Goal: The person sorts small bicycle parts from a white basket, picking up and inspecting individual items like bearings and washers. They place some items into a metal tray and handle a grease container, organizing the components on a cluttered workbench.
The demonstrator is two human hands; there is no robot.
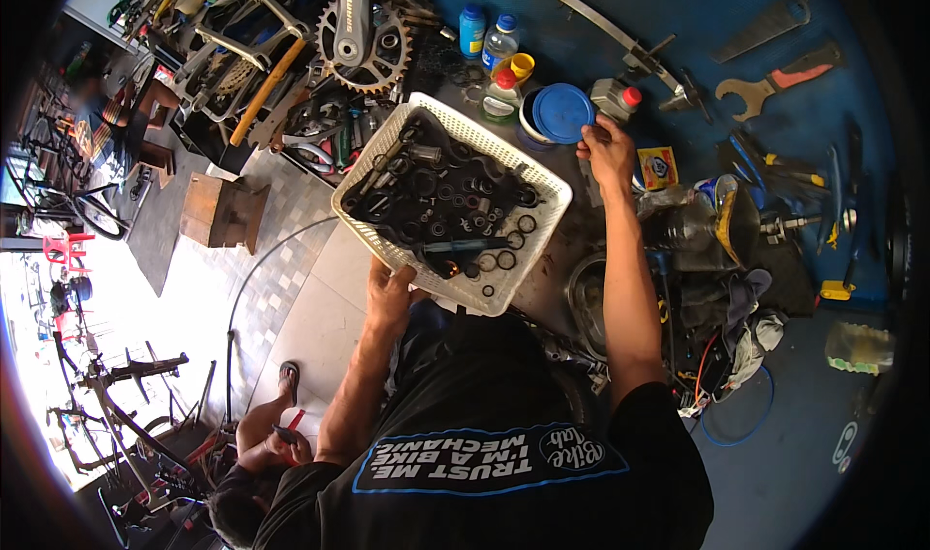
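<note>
My left hand (390, 298) grips the near left edge of a cream plastic basket (552, 196). The basket holds a dark layer of small black and metal parts, several rings, and a blue-handled tool (455, 246). At the far side of the bench, my right hand (610, 157) pinches the near right edge of a round blue lid (563, 113). Under the lid, a white tub (529, 122) shows only at its left side; its contents are hidden. A red-capped clear bottle (501, 99) stands left of the tub, and a red-capped grey bottle (616, 98) stands to its right.
A crankset with chainring (363, 41) and piled tools lie beyond the basket at left. Blue bottles (472, 31) stand at the back. A yellow matchbox-like pack (658, 167) lies right of my right hand. Tools hang on the blue wall. Another person (262, 472) sits at lower left.
</note>
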